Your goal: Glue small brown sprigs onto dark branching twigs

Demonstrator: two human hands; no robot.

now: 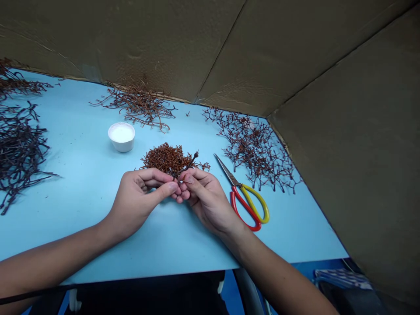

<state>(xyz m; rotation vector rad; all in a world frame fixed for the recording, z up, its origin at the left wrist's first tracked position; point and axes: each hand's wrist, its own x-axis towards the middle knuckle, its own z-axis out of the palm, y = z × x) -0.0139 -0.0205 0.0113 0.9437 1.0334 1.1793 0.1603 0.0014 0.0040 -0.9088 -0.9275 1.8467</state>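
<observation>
Pinched between the thumb and forefinger of the right hand (206, 201), a thin dark branching twig (187, 165) is held above the table, its tip angled up and away. The left hand (139, 197) is brought in with its fingers curled and touching the right hand at the twig's lower end, though whether the twig is gripped by them cannot be told. Behind the twig, a heap of fine reddish-brown twig pieces (167, 159) is piled on the pale blue table (82, 210). A white cup (121, 139) filled with something white is placed to the left, and red-and-yellow-handled scissors (249, 205) are laid just beside the right hand. Looser branching clusters (139, 105) are spread further off, darker bundles (19, 144) lie at the left, and a brown cardboard wall (328, 61) is raised behind
</observation>
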